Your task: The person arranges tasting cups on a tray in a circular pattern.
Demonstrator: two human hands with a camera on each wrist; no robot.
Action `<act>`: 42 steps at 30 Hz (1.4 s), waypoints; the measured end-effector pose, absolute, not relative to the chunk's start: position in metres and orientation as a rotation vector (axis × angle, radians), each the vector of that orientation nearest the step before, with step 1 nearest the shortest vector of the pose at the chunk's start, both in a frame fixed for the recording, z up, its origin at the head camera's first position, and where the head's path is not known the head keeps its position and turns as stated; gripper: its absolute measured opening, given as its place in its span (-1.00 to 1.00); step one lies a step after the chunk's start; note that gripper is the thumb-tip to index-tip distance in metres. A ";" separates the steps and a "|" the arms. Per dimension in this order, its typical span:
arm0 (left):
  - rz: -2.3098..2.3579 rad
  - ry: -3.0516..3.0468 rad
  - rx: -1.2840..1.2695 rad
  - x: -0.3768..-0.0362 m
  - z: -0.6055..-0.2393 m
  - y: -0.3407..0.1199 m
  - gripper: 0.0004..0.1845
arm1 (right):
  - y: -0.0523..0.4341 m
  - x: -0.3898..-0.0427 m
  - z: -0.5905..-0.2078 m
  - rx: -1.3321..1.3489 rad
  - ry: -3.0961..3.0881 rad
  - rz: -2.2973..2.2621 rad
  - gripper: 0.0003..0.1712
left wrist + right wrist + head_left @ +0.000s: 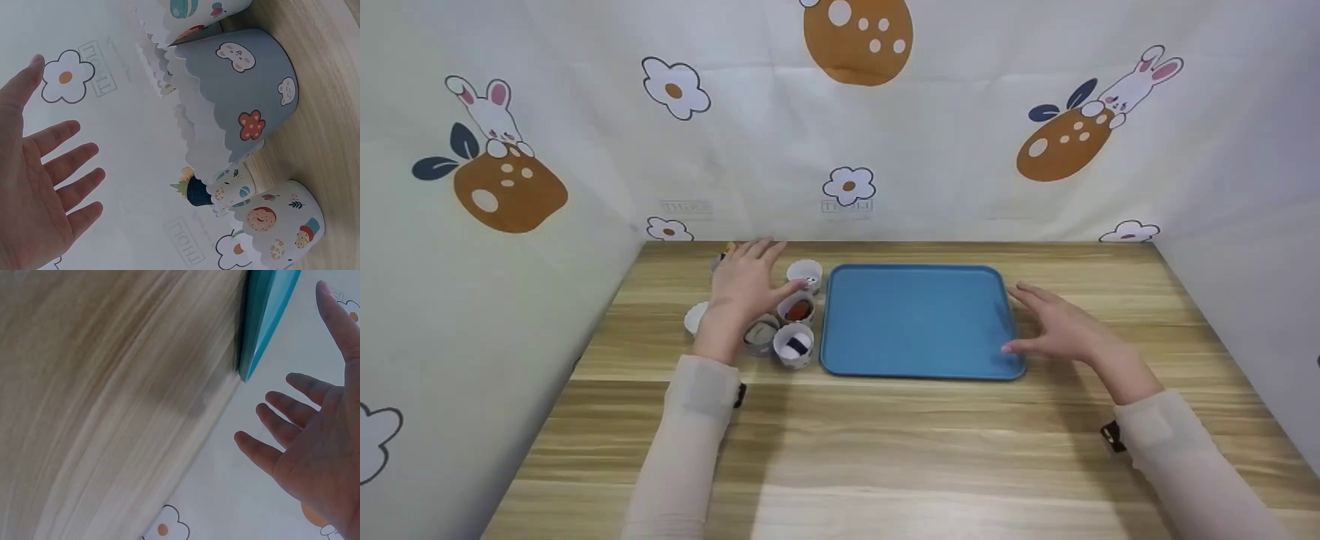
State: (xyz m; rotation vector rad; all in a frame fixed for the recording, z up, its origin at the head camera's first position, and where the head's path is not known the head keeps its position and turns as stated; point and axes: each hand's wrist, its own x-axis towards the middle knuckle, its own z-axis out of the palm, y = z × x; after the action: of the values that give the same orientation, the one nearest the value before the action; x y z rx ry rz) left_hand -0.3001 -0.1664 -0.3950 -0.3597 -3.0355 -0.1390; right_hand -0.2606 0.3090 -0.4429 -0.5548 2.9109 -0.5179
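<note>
My left hand (746,281) hovers over a cluster of scalloped paper cups, fingers spread and holding nothing. Around it stand a grey cup (253,90), a white patterned cup (284,228), a cup with an orange-red piece (799,310) inside and a white cup (793,361) holding a white piece with a black band. Behind the hand, a dark piece with a yellow and green top (198,190) pokes out of another cup. At the right edge of the blue tray (915,322), my right hand (1069,326) is held with fingers extended, grasping nothing.
Another white cup (695,319) stands left of my left wrist, partly hidden by it. The wood-grain table (930,457) ends at a pale curtain (960,150) printed with flowers and rabbits, which also hangs along both sides.
</note>
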 end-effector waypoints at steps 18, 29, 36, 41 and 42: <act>-0.156 -3.031 -0.377 -0.299 -0.395 -0.176 -0.09 | 0.305 -0.257 -0.455 -0.550 2.851 -0.550 0.36; -0.167 -3.037 -0.356 -0.297 -0.397 -0.182 -0.09 | 0.299 -0.249 -0.457 -0.566 2.820 -0.497 0.48; -0.177 -3.045 -0.333 -0.294 -0.399 -0.187 -0.05 | 0.297 -0.249 -0.458 -0.536 2.787 -0.450 0.51; -0.220 -3.047 -0.317 -0.293 -0.400 -0.191 0.02 | 0.295 -0.248 -0.457 -0.542 2.791 -0.457 0.51; -0.231 -3.046 -0.314 -0.293 -0.400 -0.191 0.02 | 0.295 -0.247 -0.456 -0.546 2.792 -0.463 0.50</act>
State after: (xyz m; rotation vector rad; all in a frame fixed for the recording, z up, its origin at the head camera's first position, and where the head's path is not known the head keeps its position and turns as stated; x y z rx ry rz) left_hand -0.2927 -0.1912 -0.4004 -0.3143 -3.0457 -0.2308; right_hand -0.2474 0.2945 -0.4564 -0.5455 2.7916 -0.4634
